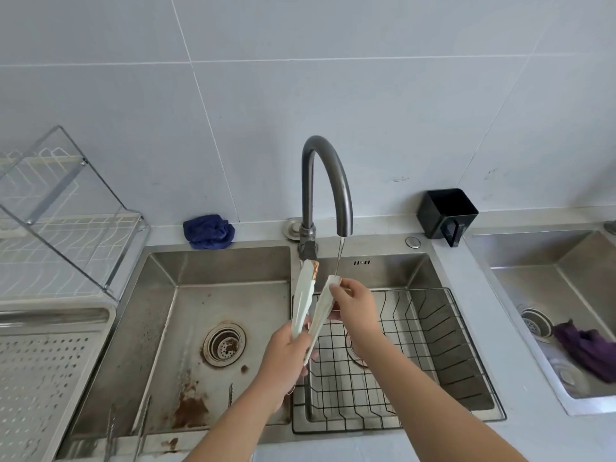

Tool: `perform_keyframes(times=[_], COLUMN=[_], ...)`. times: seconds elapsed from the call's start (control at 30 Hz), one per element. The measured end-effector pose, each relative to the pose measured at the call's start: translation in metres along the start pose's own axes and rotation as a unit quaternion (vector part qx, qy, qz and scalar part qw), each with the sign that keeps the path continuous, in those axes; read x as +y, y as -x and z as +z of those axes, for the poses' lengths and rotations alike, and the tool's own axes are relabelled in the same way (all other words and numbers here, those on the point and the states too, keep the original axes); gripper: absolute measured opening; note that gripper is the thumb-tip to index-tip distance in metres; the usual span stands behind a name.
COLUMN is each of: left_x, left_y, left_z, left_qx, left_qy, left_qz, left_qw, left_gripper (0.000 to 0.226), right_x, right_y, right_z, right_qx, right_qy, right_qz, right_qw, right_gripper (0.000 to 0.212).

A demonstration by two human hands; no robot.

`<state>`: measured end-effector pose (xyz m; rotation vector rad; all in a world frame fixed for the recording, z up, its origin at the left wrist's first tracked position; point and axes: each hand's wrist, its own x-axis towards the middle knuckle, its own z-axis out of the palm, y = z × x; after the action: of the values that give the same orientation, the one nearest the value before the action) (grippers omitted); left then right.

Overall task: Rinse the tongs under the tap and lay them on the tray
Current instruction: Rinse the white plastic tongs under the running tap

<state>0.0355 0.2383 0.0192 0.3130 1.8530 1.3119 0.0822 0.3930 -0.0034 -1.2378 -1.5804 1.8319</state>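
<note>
**Steel sink, white tongs under thin stream**

Perforated steel tray (43,378) sits far left of the tap (325,191), below a wire dish rack (63,221). Crumpled blue cloth (208,231) lies on the counter just left of the tap base. Left basin (186,328) is brushed steel with rust stains around the round drain. Left hand (283,360) is wrapped shut around the hinge end of the white plastic tongs (308,305), below the dark curved spout; arms splayed in a V, left tip stained orange. Right hand (355,310) pinches the right arm's tip, right where the thin water stream lands. Black wire basket (443,348) fills the basin right of the tap. Square black cup (446,213) stands on the counter further right; purple cloth (586,348) lies in the far-right sink.
</note>
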Motion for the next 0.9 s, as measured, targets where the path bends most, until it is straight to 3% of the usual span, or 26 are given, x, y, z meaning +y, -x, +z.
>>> perform_keyframes(times=[0.13,0.27,0.37,0.43,0.5,0.57,0.73,0.8,0.9], left_x=[-0.001,-0.006,-0.003,0.001,0.006,0.009,0.019,0.022,0.022], left_y=[-0.003,0.000,0.000,-0.005,-0.012,-0.021,-0.033,-0.037,-0.040], left_z=[-0.003,-0.012,-0.012,-0.011,-0.012,-0.016,-0.020,-0.023,-0.028], left_qx=[0.015,0.035,0.029,0.033,0.029,0.015,0.003,0.014,0.001], left_qy=[0.003,-0.019,-0.043,-0.072,-0.086,-0.080,-0.048,-0.058,-0.044], left_qz=[-0.001,-0.006,0.003,0.007,-0.002,-0.015,-0.015,-0.007,-0.025], left_qw=[1.000,0.999,0.999,0.997,0.996,0.997,0.999,0.998,0.999], left_gripper=[0.030,0.036,0.031,0.025,0.019,0.021,0.026,0.024,0.022], right_x=[-0.006,-0.003,-0.003,-0.001,0.004,0.006,0.002,0.002,0.001], right_y=[-0.007,-0.007,-0.013,-0.014,-0.013,-0.014,-0.024,-0.023,-0.022], right_z=[0.010,0.015,0.017,0.019,0.020,0.017,0.006,0.006,0.005], right_qx=[0.015,-0.024,0.021,0.043,0.010,-0.016,0.061,0.026,-0.032], right_qy=[0.044,0.056,0.070,0.041,-0.003,-0.026,-0.050,-0.074,-0.052], right_qz=[-0.019,-0.012,-0.002,0.024,0.064,0.084,0.066,0.074,0.084], right_qw=[0.999,0.998,0.997,0.998,0.998,0.996,0.995,0.994,0.995], right_gripper=[0.016,0.014,0.023,0.030,0.018,0.024,0.014,0.012,0.024])
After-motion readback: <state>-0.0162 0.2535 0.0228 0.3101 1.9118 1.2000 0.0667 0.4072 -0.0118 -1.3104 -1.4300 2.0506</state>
